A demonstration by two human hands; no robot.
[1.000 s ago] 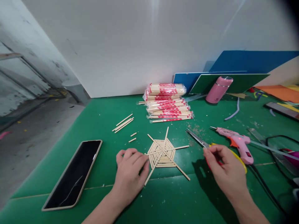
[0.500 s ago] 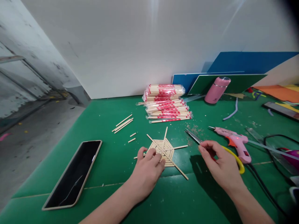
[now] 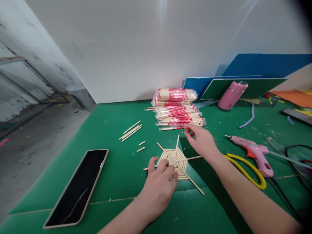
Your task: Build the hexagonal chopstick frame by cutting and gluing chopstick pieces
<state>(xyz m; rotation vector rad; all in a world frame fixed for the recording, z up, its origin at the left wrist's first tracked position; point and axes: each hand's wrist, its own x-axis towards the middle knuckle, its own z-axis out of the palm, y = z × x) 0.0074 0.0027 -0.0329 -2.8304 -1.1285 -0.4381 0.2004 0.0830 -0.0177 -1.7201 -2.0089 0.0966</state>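
My left hand (image 3: 159, 183) rests with bent, spread fingers on the left part of a web (image 3: 181, 165) made of glued wooden sticks, with longer sticks crossing out past its rings. My right hand (image 3: 201, 139) hovers above and to the right of the web, its thumb and forefinger apart. Its fingertips reach the front edge of a pile of chopsticks in clear and red wrappers (image 3: 176, 107); whether they touch cannot be made out. A tool with yellow handles (image 3: 248, 170) lies right of my right forearm, which hides its metal end.
A pink glue gun (image 3: 255, 151) with its cord lies at the right. Loose sticks (image 3: 131, 131) and two short pieces (image 3: 141, 146) lie left of the web. A phone (image 3: 78, 185) is at the left. A pink bottle (image 3: 233, 95) stands by green and blue boards (image 3: 253, 66).
My right hand has let go of the yellow-handled tool and moved up and left to the wrapped chopsticks. My left hand stays on the web. The view has shifted slightly.
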